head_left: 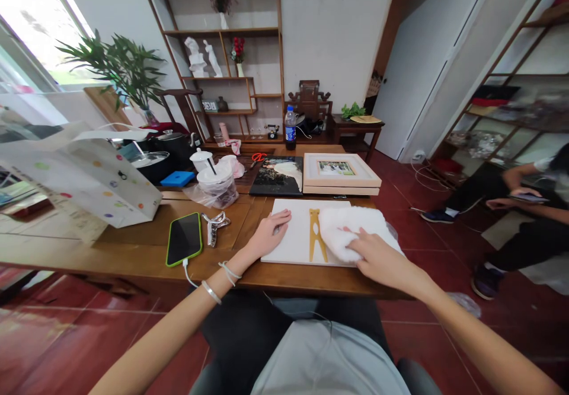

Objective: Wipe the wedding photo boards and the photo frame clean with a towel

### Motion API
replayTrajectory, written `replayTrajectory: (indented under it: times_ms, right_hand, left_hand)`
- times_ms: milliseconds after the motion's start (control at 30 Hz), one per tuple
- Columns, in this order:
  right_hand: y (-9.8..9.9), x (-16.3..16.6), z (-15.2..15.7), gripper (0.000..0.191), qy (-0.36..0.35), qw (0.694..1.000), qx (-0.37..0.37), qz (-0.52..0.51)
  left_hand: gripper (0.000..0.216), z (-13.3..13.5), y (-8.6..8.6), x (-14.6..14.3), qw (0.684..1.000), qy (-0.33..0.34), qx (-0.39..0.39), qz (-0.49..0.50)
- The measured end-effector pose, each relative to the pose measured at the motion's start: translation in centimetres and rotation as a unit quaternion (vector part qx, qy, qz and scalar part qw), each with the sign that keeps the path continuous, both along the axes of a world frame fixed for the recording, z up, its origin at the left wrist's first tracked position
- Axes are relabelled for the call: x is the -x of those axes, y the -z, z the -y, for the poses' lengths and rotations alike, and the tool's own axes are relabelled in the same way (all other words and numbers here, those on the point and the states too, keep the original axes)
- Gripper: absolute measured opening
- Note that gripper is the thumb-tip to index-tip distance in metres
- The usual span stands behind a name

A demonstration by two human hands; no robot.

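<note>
My left hand (pixel 271 235) lies flat near the left end of a white board (pixel 293 223), fingers stretched out and nothing held. In the board's middle lies a yellow, flat cutout (pixel 315 235) with two long legs and a small eared head. A thick wad of white fluffy cotton (pixel 351 223) covers the board's right part and touches or overlaps the cutout's edge. My right hand (pixel 376 258) is on the cotton's front side, fingertips pressed into the top and the thumb low at its edge. The fingertips are partly sunk in the fluff.
Behind the board are a dark picture (pixel 278 175), a framed picture (pixel 342 172) and a bottle (pixel 290 128). A phone (pixel 184 239), a silver hair claw (pixel 216 228), a lidded cup (pixel 213 178) and a paper bag (pixel 111 175) stand left. A seated person (pixel 528 199) is at right.
</note>
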State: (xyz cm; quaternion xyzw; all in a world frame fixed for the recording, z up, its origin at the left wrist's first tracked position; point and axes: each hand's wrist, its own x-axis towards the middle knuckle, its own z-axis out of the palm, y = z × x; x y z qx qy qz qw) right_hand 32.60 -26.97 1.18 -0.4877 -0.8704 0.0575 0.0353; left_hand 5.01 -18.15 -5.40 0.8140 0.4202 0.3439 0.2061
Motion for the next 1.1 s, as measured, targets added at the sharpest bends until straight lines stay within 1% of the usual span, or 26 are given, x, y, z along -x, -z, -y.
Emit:
replayTrajectory:
  times_ms: [100, 133, 200, 267, 367, 433, 500, 600, 667, 767, 833, 1000, 1067, 1100]
  right_hand:
    - [-1.6, 0.1, 3.6, 0.039, -0.006, 0.999, 0.052, 0.004]
    - [-1.9, 0.0, 4.1, 0.037, -0.003, 0.998, 0.065, 0.004]
    - [-2.0, -0.3, 4.0, 0.037, 0.01, 0.997, 0.079, -0.003]
    - [-1.6, -0.7, 2.5, 0.037, 0.026, 0.997, 0.072, -0.022]
    - [-0.4, -1.1, -1.3, 0.034, 0.043, 0.997, 0.037, -0.047]
    - [0.3, -1.1, -4.0, 0.031, 0.04, 0.997, 0.019, -0.055]
    - [1.1, -1.1, -6.1, 0.031, 0.021, 0.997, 0.0, -0.069]
    - [2.1, -0.9, -7.9, 0.029, 0.0, 0.996, -0.049, -0.078]
    - [2.7, -0.8, -8.0, 0.032, -0.002, 0.994, -0.08, -0.068]
    - [2.8, -0.2, -6.2, 0.04, -0.01, 0.994, -0.095, -0.045]
    - [2.1, 0.4, -3.9, 0.041, -0.013, 0.996, -0.079, -0.025]
    - [-1.2, 1.6, 2.9, 0.043, -0.017, 1.0, 0.019, 0.009]
    - [-2.1, 1.5, 4.2, 0.044, -0.015, 0.998, 0.054, 0.009]
    - [-2.2, 1.2, 4.2, 0.044, -0.011, 0.998, 0.066, 0.004]
  left_hand:
    - [0.035, 0.0, 0.1, 0.0, 1.0, 0.001, -0.005, 0.002]
    - [0.035, -0.1, 0.1, 0.0, 1.0, 0.001, -0.006, 0.002]
    - [0.035, -0.1, 0.2, -0.1, 1.0, -0.001, -0.006, 0.0]
    - [0.035, -0.1, 0.3, -0.1, 1.0, -0.001, -0.003, -0.001]
    - [0.035, -0.1, 0.3, -0.1, 1.0, 0.002, -0.003, 0.002]
    - [0.035, -0.1, 0.4, 0.0, 1.0, 0.003, -0.002, 0.006]
    - [0.035, -0.2, 0.4, 0.0, 1.0, 0.004, -0.001, 0.011]
    - [0.036, -0.3, 0.5, 0.0, 1.0, 0.006, -0.003, 0.009]
    - [0.036, -0.3, 0.6, 0.0, 1.0, 0.005, -0.006, 0.002]
    - [0.036, -0.2, 0.5, 0.0, 1.0, 0.002, -0.007, -0.005]
    - [0.036, -0.2, 0.4, 0.0, 1.0, 0.001, -0.007, -0.008]
    - [0.035, -0.1, 0.2, -0.1, 1.0, -0.002, -0.006, -0.012]
    - [0.035, -0.1, 0.3, -0.1, 1.0, -0.002, -0.007, -0.011]
    - [0.035, -0.1, 0.3, -0.1, 1.0, -0.002, -0.007, -0.011]
